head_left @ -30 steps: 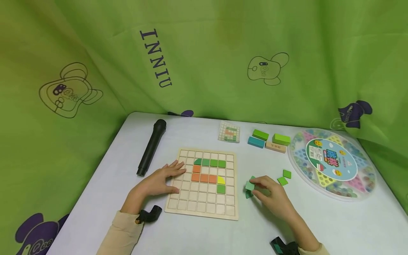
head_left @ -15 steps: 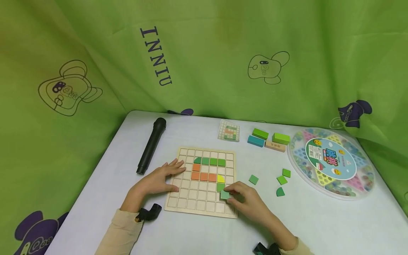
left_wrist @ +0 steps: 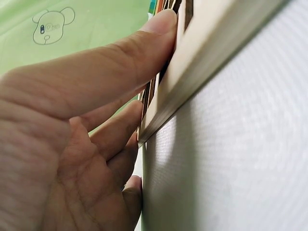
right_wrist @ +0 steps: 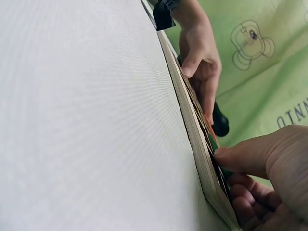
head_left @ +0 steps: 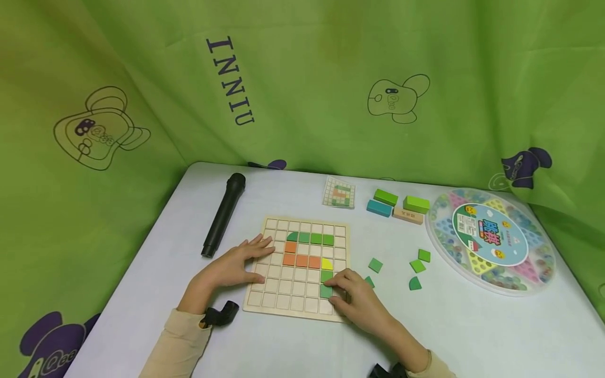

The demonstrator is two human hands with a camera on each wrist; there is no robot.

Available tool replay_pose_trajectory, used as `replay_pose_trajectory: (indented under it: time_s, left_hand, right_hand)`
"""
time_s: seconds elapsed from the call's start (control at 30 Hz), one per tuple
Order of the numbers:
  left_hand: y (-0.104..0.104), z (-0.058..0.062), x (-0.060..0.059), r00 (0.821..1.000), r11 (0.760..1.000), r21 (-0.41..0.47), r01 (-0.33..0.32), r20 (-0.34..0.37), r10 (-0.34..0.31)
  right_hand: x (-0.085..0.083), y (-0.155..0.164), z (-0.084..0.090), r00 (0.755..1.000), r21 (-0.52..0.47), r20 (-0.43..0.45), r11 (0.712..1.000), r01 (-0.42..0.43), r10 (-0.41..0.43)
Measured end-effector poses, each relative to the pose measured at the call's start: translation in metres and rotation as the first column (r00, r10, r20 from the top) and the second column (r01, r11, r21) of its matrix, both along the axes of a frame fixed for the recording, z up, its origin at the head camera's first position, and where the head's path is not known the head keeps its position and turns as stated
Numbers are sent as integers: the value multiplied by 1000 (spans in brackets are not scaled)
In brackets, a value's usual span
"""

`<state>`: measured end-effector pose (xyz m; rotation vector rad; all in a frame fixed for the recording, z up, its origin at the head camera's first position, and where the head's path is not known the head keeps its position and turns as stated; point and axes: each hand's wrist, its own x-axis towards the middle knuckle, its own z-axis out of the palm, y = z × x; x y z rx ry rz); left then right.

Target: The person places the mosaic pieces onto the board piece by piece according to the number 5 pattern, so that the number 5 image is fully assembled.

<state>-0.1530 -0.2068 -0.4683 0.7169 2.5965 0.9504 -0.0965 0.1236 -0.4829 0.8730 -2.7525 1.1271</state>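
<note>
A wooden grid board (head_left: 283,302) lies on the table, with green, orange and yellow tiles set in some of its squares. My left hand (head_left: 231,269) rests on the board's left edge with fingers spread, thumb (left_wrist: 161,24) on the rim in the left wrist view. At the board's right side, my right hand (head_left: 361,303) pinches a green square tile (head_left: 325,291) with thumb and index finger. That tile sits in a square just below another green tile (head_left: 326,276), under the yellow quarter-round tile (head_left: 326,263).
Loose green tiles (head_left: 375,265) lie right of the board, one partly hidden by my right hand. A pattern card (head_left: 338,192), coloured blocks (head_left: 379,208) and a round marble-game box (head_left: 491,236) stand farther back. A black microphone (head_left: 223,215) lies at left.
My right hand has carried the green square tile left from the loose pieces and lowered it into a board square. The left hand stays on the board's edge.
</note>
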Motion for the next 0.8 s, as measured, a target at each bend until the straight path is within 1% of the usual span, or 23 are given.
replay_pose_trajectory:
  time_s: [0.3,0.53,0.7,0.8]
  left_hand:
    - [0,-1,-1,1000,1000,0,7,-7,-7]
    - [-1,-1,-1,1000,1000,5,6,-3,-6]
    - [-1,-1,-1,1000,1000,7,7,0,-7]
    - [0,0,-1,1000,1000,7,9,5,-9]
  right_hand:
    - [0,0,0,1000,11,6,1000,-1,1]
    - [0,0,2,1000,-7,17,1000,3,-3]
    - [0,5,7,996,-32,84,999,7,-4]
    - [-1,12,12,992,-52,120,998,33,-26]
